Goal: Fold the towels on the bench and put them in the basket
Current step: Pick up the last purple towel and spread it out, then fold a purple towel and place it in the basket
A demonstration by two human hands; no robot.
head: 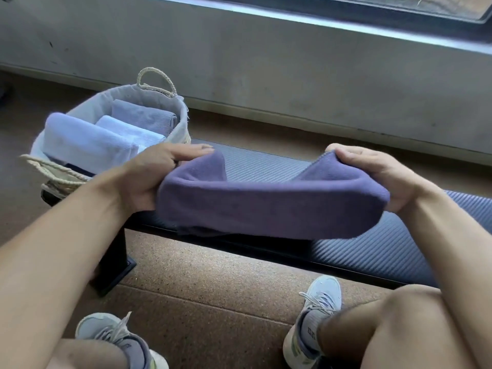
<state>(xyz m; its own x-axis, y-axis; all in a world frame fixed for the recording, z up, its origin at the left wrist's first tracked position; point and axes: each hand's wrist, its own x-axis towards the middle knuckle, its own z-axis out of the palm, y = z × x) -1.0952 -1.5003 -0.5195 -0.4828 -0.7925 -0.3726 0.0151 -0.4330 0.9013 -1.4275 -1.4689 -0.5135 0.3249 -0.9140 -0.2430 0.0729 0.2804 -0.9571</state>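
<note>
A dark purple towel (266, 206) is held doubled over above the front edge of the bench (269, 166). My left hand (157, 177) grips its left end and my right hand (378, 177) grips its right end; both ends point away from me and the fold sags between them. A woven basket (175, 123) with a pale cloth lining stands on the bench's left end. Inside it lie three folded light blue and lavender towels (85, 142).
The bench has a dark ribbed pad and a black leg (114, 259) at the left. A grey wall (266, 62) with a window sill runs behind it. My knees and grey sneakers (316, 312) rest on the brown speckled floor below.
</note>
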